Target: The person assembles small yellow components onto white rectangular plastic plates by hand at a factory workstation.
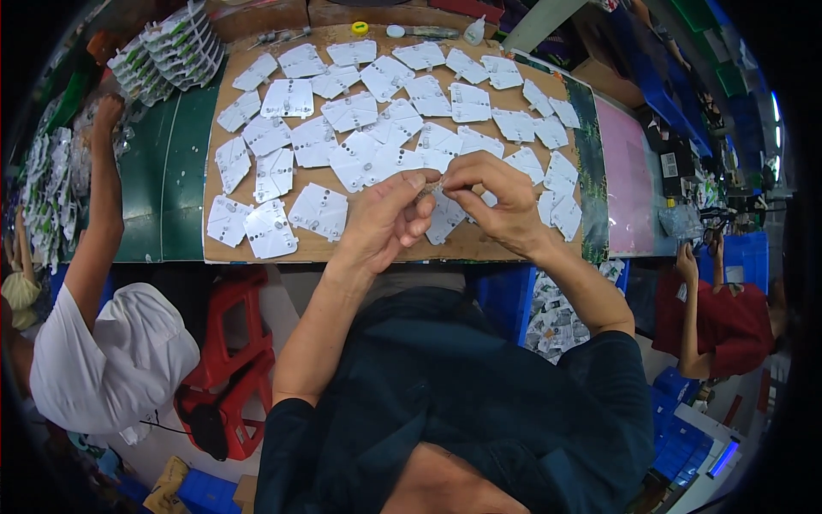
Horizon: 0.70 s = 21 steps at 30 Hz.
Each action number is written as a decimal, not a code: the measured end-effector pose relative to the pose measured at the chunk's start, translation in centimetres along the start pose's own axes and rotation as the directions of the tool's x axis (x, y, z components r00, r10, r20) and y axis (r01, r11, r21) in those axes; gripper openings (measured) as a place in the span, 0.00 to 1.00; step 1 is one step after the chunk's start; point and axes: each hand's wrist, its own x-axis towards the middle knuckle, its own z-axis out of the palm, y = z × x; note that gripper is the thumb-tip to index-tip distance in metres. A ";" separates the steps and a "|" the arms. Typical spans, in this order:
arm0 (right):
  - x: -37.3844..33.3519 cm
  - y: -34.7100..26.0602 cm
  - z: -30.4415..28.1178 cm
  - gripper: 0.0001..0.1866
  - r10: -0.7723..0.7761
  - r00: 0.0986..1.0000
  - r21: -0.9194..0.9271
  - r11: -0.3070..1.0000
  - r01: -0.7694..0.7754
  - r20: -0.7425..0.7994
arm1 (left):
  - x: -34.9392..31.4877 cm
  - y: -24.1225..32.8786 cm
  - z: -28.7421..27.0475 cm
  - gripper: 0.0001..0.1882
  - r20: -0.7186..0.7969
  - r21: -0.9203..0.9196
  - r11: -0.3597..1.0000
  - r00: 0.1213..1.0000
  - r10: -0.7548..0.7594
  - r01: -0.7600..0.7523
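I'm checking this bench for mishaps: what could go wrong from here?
The small piece held between the left hand and the right hand could slip and get lost among the white plates.
Those plates lie close together, some overlapping, with several beneath the hands, so a careless brush might shift them.

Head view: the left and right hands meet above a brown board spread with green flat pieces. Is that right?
Wrong colour: the head view shows white, not green, flat pieces on the brown board, with the left hand and right hand together above it.
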 end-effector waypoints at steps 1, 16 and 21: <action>0.0 -0.1 0.1 0.08 -0.039 0.999 -0.020 0.999 0.039 0.003 | 0.0 -0.1 0.1 0.16 -0.011 0.046 0.999 1.000 0.015 -0.015; -0.7 -0.2 -0.1 0.13 0.491 0.862 0.244 0.827 -0.507 0.127 | 0.1 -0.6 0.8 0.13 -0.126 0.466 0.883 0.983 0.132 -0.058; -1.0 0.9 1.1 0.16 0.489 0.859 0.241 0.825 -0.512 0.152 | 0.2 -0.8 1.5 0.14 -0.129 0.453 0.888 0.979 0.157 -0.082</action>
